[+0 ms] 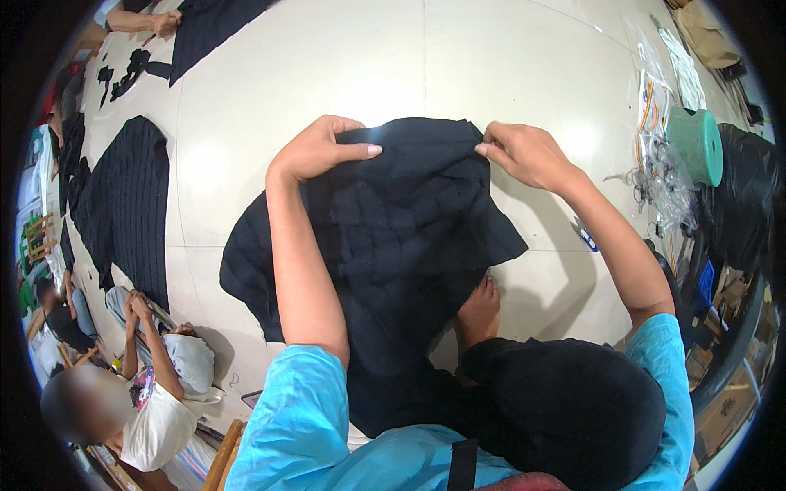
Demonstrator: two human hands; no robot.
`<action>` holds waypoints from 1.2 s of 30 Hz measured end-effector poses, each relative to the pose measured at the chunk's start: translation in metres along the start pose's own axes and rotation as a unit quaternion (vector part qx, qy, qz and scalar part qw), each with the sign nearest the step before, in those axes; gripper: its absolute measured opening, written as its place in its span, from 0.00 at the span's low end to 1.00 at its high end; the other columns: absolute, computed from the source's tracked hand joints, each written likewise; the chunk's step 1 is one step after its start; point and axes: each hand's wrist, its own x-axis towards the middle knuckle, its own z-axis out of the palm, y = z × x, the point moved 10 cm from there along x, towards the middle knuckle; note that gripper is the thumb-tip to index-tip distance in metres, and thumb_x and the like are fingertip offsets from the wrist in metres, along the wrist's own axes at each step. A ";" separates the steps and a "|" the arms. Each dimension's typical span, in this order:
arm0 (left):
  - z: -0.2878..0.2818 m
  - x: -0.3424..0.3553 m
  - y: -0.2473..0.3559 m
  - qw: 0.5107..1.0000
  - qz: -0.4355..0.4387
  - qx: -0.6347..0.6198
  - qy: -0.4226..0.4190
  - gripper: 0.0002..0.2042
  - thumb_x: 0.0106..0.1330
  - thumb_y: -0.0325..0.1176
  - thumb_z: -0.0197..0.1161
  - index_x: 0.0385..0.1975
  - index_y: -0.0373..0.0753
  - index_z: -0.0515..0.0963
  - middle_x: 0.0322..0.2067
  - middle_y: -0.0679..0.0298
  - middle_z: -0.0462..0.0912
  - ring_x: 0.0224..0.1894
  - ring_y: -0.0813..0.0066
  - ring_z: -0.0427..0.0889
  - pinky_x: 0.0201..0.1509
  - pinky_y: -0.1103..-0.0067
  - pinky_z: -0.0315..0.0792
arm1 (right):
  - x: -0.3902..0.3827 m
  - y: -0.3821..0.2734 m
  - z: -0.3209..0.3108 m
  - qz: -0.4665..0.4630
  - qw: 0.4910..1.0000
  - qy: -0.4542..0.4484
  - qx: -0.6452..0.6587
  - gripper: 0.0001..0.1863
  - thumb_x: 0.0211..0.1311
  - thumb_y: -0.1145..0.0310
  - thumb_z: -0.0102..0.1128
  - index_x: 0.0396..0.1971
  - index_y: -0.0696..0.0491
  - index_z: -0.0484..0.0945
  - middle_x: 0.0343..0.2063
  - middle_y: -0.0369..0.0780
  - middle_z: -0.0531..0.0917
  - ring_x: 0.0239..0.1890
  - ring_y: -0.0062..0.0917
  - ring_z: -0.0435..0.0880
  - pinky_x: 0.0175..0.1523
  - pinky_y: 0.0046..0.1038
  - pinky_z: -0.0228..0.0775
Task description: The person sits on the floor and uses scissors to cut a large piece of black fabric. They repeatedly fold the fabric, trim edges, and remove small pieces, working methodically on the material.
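Black fabric [393, 221] with creases across it is held up by my two hands and spreads down over my lap. My left hand [323, 147] grips its upper edge on the left, thumb lying on top and the other fingers behind the cloth. My right hand [516, 151] pinches the upper right corner between thumb and fingers. My bare foot [480, 307] shows just under the cloth. A small blue-and-white object [588, 240] lies on the floor beside my right forearm.
Tiled floor [565, 74] surrounds me. At left are dark ribbed fabric [131, 204] and a seated person in white [160, 434]; another person's hand [168, 23] holds dark cloth at top left. At right are clear plastic bags [655, 192] and a green stool [696, 147].
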 end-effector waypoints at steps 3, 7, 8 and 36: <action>-0.001 0.001 -0.001 1.000 -0.018 -0.012 0.017 0.22 0.58 0.45 0.80 0.43 0.32 0.91 0.36 0.51 0.93 0.36 0.59 0.93 0.53 0.70 0.84 | 0.004 0.009 0.010 0.061 0.995 -0.051 0.055 0.25 0.79 0.48 0.60 0.29 0.56 0.78 0.19 0.38 0.76 0.25 0.29 0.73 0.35 0.35 0.67; 0.010 0.008 0.011 0.997 -0.055 0.027 0.055 0.23 0.62 0.47 0.78 0.44 0.31 0.91 0.37 0.51 0.93 0.37 0.57 0.93 0.54 0.68 0.85 | 0.003 0.030 0.028 0.129 0.957 -0.025 0.259 0.29 0.76 0.46 0.64 0.19 0.52 0.74 0.14 0.32 0.71 0.20 0.20 0.68 0.30 0.28 0.61; 0.010 0.010 0.012 0.995 -0.062 0.037 0.071 0.23 0.63 0.47 0.78 0.44 0.31 0.91 0.37 0.51 0.93 0.38 0.57 0.93 0.54 0.67 0.85 | 0.002 0.037 0.030 0.135 0.947 -0.012 0.292 0.29 0.75 0.47 0.65 0.17 0.50 0.72 0.14 0.30 0.69 0.20 0.18 0.66 0.29 0.27 0.58; 0.002 0.017 0.026 0.966 0.035 -0.193 0.168 0.16 0.66 0.40 0.78 0.41 0.32 0.89 0.33 0.56 0.92 0.35 0.68 0.91 0.44 0.73 0.84 | -0.075 0.089 0.048 0.135 0.833 0.078 0.531 0.28 0.78 0.60 0.64 0.17 0.45 0.61 0.16 0.25 0.62 0.19 0.11 0.54 0.24 0.23 0.45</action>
